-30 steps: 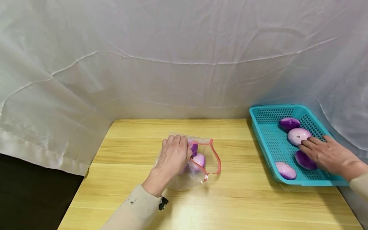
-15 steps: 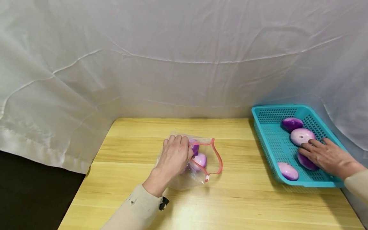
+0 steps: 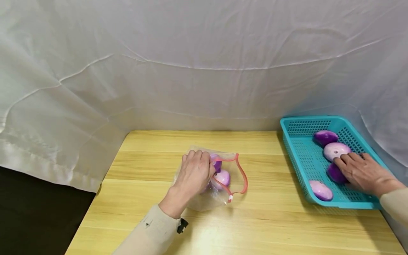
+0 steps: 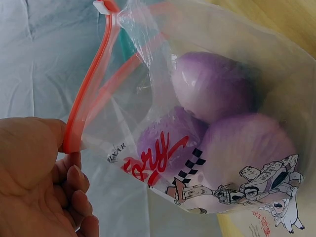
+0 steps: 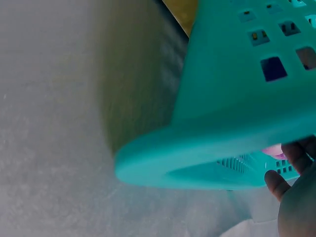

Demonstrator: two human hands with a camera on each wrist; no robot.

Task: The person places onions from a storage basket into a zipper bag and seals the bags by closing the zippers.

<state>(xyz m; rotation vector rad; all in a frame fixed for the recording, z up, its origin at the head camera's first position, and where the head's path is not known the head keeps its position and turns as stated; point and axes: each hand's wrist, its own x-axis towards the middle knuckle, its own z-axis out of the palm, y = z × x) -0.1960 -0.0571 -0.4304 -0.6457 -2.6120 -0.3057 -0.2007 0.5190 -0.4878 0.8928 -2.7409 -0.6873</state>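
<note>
My left hand (image 3: 194, 173) pinches the red zip edge of a clear printed zip bag (image 3: 204, 203) on the table. In the left wrist view, thumb and finger hold the end of the red zip (image 4: 75, 131), and the mouth gapes. Inside the bag lie three purple onions (image 4: 217, 84). At the right, my right hand (image 3: 366, 173) reaches into a turquoise basket (image 3: 344, 205), its fingers bent over a dark purple onion (image 3: 335, 173). The palm hides part of that onion. In the right wrist view, the basket wall (image 5: 237, 79) covers most of the work.
Other onions in the basket are a pale one (image 3: 336, 150), a pink-white one (image 3: 321, 190) and a dark purple one (image 3: 326, 137). A wooden table (image 3: 261, 223) lies beneath. White cloth (image 3: 204, 71) hangs behind and at both sides.
The right hand's fingers have curled over the dark purple onion, which has shifted slightly within the basket. My left hand and the bag keep their place.
</note>
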